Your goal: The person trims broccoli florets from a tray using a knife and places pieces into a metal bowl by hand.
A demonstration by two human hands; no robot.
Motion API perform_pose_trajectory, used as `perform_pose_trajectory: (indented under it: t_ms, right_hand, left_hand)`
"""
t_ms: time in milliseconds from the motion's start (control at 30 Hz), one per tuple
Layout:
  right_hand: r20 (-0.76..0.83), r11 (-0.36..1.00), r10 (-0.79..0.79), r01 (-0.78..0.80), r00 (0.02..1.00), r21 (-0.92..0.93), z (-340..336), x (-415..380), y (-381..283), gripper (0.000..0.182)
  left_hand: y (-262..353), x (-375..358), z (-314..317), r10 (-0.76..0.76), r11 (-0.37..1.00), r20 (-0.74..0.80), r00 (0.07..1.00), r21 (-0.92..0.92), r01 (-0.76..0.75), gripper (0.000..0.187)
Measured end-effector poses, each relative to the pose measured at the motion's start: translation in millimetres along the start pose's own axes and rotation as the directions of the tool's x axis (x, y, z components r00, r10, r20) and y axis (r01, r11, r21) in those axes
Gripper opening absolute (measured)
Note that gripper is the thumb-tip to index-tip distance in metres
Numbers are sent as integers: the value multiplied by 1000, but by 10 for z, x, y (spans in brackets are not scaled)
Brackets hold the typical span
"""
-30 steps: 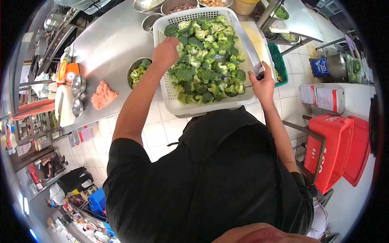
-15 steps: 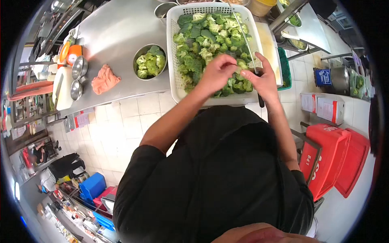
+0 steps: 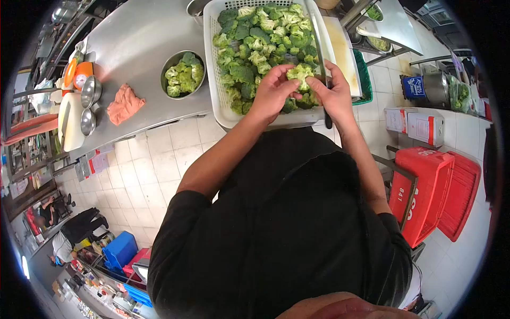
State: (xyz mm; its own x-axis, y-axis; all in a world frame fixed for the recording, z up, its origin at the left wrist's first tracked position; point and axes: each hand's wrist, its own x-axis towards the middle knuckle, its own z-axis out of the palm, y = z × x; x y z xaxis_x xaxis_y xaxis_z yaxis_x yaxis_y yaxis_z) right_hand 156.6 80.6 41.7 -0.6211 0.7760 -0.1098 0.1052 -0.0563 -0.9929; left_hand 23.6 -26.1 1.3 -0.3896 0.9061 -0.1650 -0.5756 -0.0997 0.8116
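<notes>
Broccoli floret (image 3: 300,73), crown turned up towards my view, now sits between my two hands, just above the near part of the pile in the white perforated basket (image 3: 209,48). My left hand (image 3: 272,94) has come in from farther over the pile to meet the right hand (image 3: 336,95), so the piece is under two-handed control—clear of the florets around it. The left grip is nearly closed, fingertips and thumb at the floret's side; the right thumb presses its other edge, while that same hand keeps the knife (image 3: 328,118) against its palm, blade pointing away beyond the fingers. Left of the grip, a metal bowl (image 3: 171,59) of broccoli stands on the worktop (image 3: 143,48)—just beside the basket. I can't make out the floret's stem behind my fingers.
</notes>
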Motion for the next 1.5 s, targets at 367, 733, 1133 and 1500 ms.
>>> perform_pose_trajectory:
  t_ms: [367,733,1133,1500]
  right_hand:
    - [216,831,-22,138,976,-539,67,-393,-253,72]
    - [230,871,-121,214,966,-442,76,-348,-44,62]
    - [99,974,-141,156,985,-163,94,-265,159,35]
    - [-402,913,-202,23,893,-407,-1309,431,-120,62]
  left_hand:
    - [-141,-22,-79,125,970,-89,988,219,-103,38]
    - [-158,-42,-85,173,956,-114,978,258,-139,27]
    - [-147,-27,-7,141,982,-64,988,135,-131,20]
    - [37,-97,-475,101,954,59,993,-290,-80,38]
